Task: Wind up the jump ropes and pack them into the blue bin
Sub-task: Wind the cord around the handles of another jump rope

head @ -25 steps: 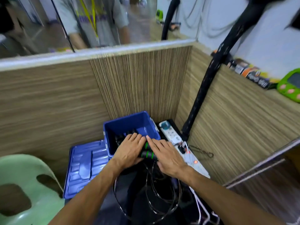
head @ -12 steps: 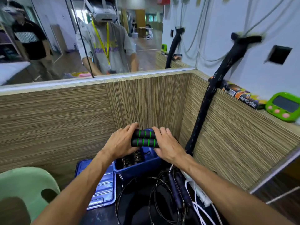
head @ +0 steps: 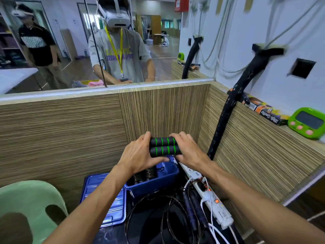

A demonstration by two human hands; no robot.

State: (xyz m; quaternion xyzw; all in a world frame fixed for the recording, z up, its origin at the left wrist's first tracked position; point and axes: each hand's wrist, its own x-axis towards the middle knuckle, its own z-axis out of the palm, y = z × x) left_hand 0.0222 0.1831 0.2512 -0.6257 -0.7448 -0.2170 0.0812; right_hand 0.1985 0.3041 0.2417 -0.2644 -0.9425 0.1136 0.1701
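Two black jump-rope handles with green rings lie side by side in the air above the blue bin. My left hand grips their left ends and my right hand grips their right ends. Their thin black rope hangs down in loose loops over the dark surface below. Inside the bin lies a wound rope with spring-like ends. Another pair of dark handles lies beside the loops.
The bin's blue lid lies flat to its left. A white power strip with lit switches and white cables runs along the right. A pale green chair is at lower left. Wood-grain panels enclose the corner; a black pole leans on the right panel.
Both hands lifted the pair of handles from bin level up above the bin, the rope trailing below. The view tilted upward.
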